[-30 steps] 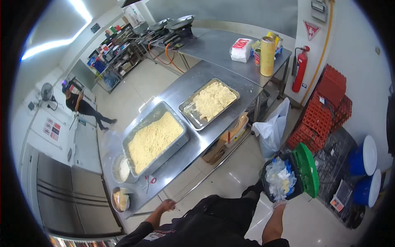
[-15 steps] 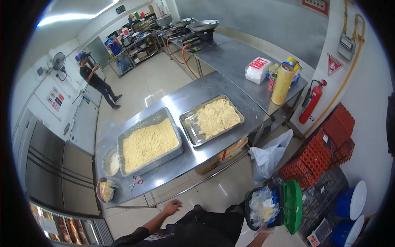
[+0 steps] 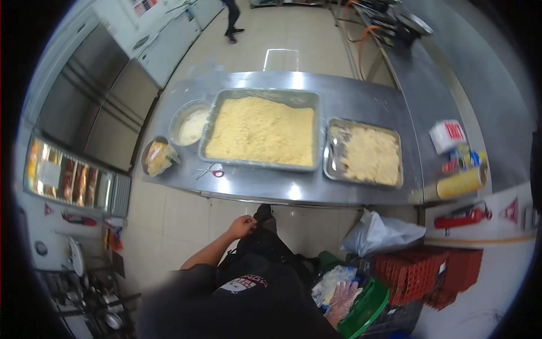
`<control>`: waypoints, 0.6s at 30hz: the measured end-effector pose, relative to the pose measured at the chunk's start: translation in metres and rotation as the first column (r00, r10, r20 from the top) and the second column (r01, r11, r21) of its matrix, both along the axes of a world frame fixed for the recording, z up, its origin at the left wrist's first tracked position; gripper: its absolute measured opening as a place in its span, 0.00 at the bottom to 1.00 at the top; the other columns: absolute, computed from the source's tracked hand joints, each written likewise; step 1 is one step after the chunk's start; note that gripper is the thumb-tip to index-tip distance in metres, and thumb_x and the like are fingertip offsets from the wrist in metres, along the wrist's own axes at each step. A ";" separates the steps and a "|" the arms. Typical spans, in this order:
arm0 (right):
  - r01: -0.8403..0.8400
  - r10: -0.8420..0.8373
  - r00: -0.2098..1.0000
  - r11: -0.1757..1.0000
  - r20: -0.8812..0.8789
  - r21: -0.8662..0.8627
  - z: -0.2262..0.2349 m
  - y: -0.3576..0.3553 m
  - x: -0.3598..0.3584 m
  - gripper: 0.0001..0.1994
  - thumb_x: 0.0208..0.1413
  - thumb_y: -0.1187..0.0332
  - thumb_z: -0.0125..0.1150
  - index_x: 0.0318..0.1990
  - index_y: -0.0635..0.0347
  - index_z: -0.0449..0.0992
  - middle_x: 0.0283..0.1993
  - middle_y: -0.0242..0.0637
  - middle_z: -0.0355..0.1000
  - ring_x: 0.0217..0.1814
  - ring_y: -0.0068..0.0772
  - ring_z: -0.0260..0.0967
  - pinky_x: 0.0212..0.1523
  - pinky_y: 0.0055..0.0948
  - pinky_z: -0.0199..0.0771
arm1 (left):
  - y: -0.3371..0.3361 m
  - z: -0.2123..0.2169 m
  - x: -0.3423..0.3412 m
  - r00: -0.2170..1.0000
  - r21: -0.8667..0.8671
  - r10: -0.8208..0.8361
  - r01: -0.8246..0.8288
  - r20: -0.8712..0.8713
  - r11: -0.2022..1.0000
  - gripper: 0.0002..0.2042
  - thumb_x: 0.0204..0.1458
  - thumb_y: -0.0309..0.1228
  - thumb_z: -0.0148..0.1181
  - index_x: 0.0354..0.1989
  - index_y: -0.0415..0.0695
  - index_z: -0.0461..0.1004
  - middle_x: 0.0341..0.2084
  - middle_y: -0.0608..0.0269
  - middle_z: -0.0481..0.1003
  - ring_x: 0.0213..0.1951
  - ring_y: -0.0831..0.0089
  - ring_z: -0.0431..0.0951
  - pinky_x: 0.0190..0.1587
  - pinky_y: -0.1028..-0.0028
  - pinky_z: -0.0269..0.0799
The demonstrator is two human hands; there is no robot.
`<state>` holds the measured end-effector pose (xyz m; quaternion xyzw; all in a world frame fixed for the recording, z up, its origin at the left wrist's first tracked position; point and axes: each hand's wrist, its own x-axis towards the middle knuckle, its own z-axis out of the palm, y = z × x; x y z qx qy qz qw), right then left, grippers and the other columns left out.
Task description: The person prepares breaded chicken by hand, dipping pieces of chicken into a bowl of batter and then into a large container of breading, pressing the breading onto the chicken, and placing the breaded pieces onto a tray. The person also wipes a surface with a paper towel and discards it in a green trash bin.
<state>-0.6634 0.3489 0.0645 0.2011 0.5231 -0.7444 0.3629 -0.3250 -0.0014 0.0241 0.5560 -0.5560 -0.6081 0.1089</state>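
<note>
My left hand [image 3: 243, 226] hangs in the air in front of the table's near edge. Its fingers are loosely curled, with nothing seen in them. A clear plastic glove covers my right hand [image 3: 341, 299], which is open with fingers spread beside the bin's green lid [image 3: 364, 313]. Behind that hand, crumpled clear plastic [image 3: 330, 282] fills the bin; whether they touch I cannot tell. On the steel table [image 3: 254, 191], a large grey tub [image 3: 320, 133] holds yellow crumbly dough [image 3: 259, 133]. To its right a metal tray [image 3: 334, 169] holds pressed dough [image 3: 372, 155].
Red-handled scissors [image 3: 214, 171], a bowl of white powder [image 3: 192, 125] and a smaller bowl with a yellowish bag [image 3: 159, 157] sit at the table's left. A white plastic bag [image 3: 381, 234] and red crates [image 3: 412, 274] stand at right. Another person's legs [image 3: 231, 20] show far off.
My view has swung right and down, so the table now lies straight ahead. My right hand has come up from the bin's near side, glove and fingers now visible. My left hand stays low.
</note>
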 end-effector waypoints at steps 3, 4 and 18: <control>-0.242 0.224 0.964 0.962 -0.143 -0.128 0.099 -0.148 -0.021 0.37 0.55 0.42 0.44 0.63 0.62 0.49 0.64 0.50 0.50 0.61 0.51 0.56 0.62 0.43 0.51 | -0.018 -0.040 0.083 0.975 0.186 0.178 -0.201 0.130 0.962 0.12 0.52 0.34 0.53 0.38 0.37 0.72 0.26 0.54 0.77 0.23 0.67 0.77 0.23 0.70 0.73; -0.255 0.222 0.966 0.884 -0.129 -0.391 0.105 -0.191 -0.032 0.33 0.58 0.48 0.43 0.62 0.67 0.51 0.59 0.49 0.56 0.58 0.45 0.59 0.57 0.39 0.60 | -0.021 -0.057 0.107 0.956 0.271 0.250 -0.284 0.153 0.920 0.13 0.52 0.34 0.53 0.39 0.36 0.71 0.26 0.52 0.77 0.23 0.66 0.77 0.21 0.69 0.72; -0.982 0.745 -0.158 -0.051 -0.648 0.180 0.028 -0.658 0.211 0.22 0.52 0.50 0.51 0.50 0.51 0.70 0.55 0.43 0.64 0.60 0.43 0.57 0.61 0.39 0.52 | -0.010 -0.051 0.198 0.668 0.438 0.707 -0.722 0.234 0.537 0.14 0.57 0.37 0.43 0.47 0.46 0.67 0.37 0.59 0.76 0.30 0.71 0.77 0.29 0.73 0.68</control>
